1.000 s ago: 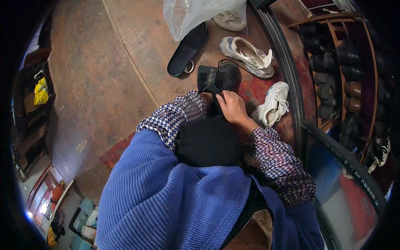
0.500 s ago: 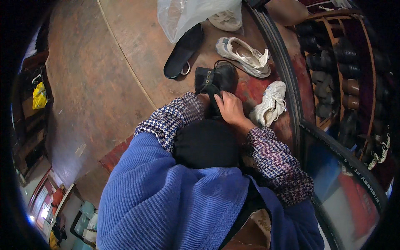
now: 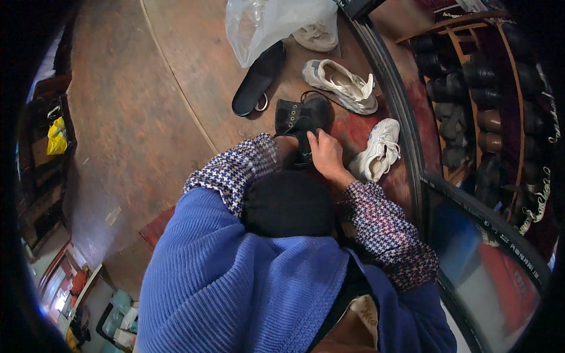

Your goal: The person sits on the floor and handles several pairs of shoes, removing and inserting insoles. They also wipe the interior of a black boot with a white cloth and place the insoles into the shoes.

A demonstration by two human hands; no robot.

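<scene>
My right hand [image 3: 327,152] pinches the black boot [image 3: 318,110], seemingly unlaced, toward the floor's [image 3: 135,117] right edge; left hand [image 3: 286,145], I can't tell.

The view sits turned slightly, bringing more of the curved brown wooden shoe rack [image 3: 513,70] in from the right, where a second length of white cord [image 3: 554,117] appears. The houndstooth fabric left cuff [image 3: 235,165] lies farther left from the black leather lace-up boot [image 3: 321,112], baring more of the left wrist [image 3: 287,148]; the right hand [image 3: 327,153] points more directly toward the far side.
</scene>
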